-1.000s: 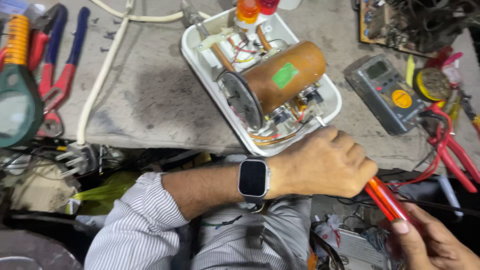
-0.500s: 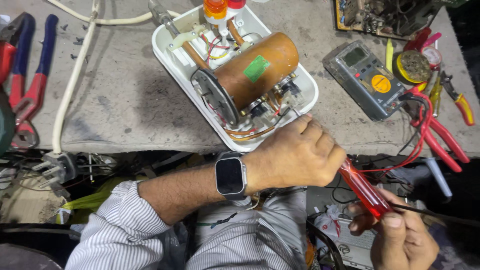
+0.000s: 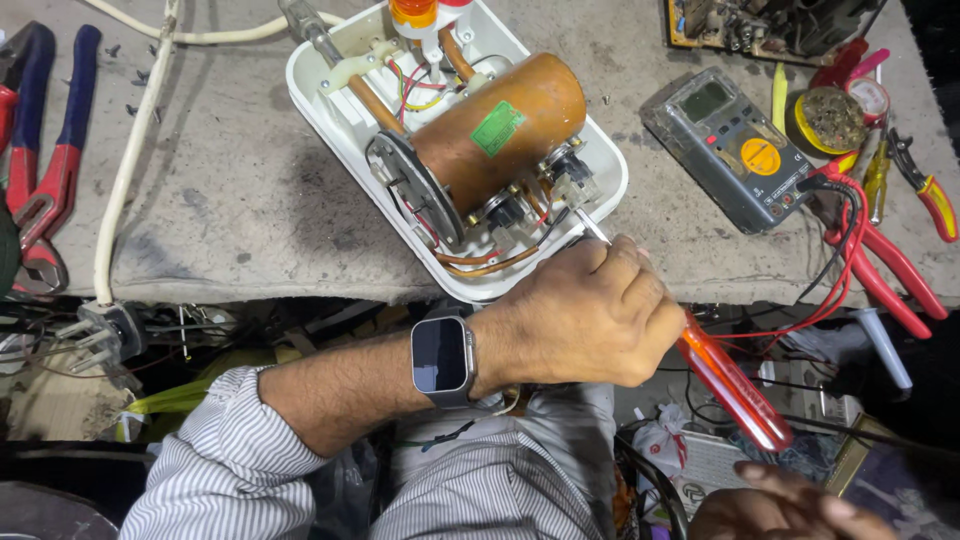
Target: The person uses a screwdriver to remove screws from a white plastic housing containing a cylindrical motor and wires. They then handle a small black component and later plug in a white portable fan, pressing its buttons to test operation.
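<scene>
At the bench's front edge, the left hand grips a red-handled screwdriver, tip among the wiring of an opened white appliance casing beside its copper-coloured cylinder; the right hand hovers loosely open, cover off, internals exposed.

Striped shirt, thin grey-and-white lines, left sleeve rolled up short of the smartwatch, forearm bare between the two. Smartwatch: dark rectangular screen with rounded corners, blank, metal-grey case, pale band, strapped just behind the left hand. Same striped fabric over the torso below the smartwatch. Right hand bare, no rings seen, lower right of the smartwatch.
</scene>
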The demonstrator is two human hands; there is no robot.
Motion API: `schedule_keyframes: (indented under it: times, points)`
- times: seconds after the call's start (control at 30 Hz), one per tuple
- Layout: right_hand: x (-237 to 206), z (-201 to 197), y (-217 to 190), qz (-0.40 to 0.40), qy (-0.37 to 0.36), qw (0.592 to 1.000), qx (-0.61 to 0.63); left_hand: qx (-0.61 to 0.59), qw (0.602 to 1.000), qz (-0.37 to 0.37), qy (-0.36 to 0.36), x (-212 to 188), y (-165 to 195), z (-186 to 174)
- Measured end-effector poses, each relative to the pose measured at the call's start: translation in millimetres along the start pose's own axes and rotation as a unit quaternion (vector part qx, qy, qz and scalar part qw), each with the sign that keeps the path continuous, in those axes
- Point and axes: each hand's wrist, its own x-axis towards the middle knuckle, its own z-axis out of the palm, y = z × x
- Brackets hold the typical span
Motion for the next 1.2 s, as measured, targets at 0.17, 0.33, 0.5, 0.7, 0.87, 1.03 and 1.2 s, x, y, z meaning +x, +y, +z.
schedule_keyframes:
  times: [0.17, 0.33, 0.5, 0.7, 0.87, 1.03, 1.2]
  points:
    - [-16, 5, 9, 0.030, -0.009, 0.995, -0.090, -0.043, 0.999, -0.017, 0.010, 0, 2, -5]
    - [6, 13, -7, 0.154, -0.066, 0.964, -0.208, -0.016, 0.999, -0.033, 0.026, 6, 0, -12]
    - [23, 26, -14, -0.123, -0.188, 0.932, -0.285, 0.054, 0.998, -0.026, 0.036, 7, -1, -11]
    - [38, 19, -23, 0.150, -0.149, 0.974, -0.080, 0.012, 0.998, -0.011, -0.060, 1, -2, -3]
    - [40, 23, -24, 0.086, -0.202, 0.940, -0.261, -0.004, 0.999, -0.042, -0.026, -1, -1, -4]
    - [39, 23, -26, -0.002, -0.237, 0.950, -0.203, 0.023, 0.998, -0.027, -0.044, -1, 1, -2]
    - [49, 9, -26, 0.247, -0.183, 0.930, -0.200, -0.030, 0.998, -0.031, -0.042, -3, 0, 9]
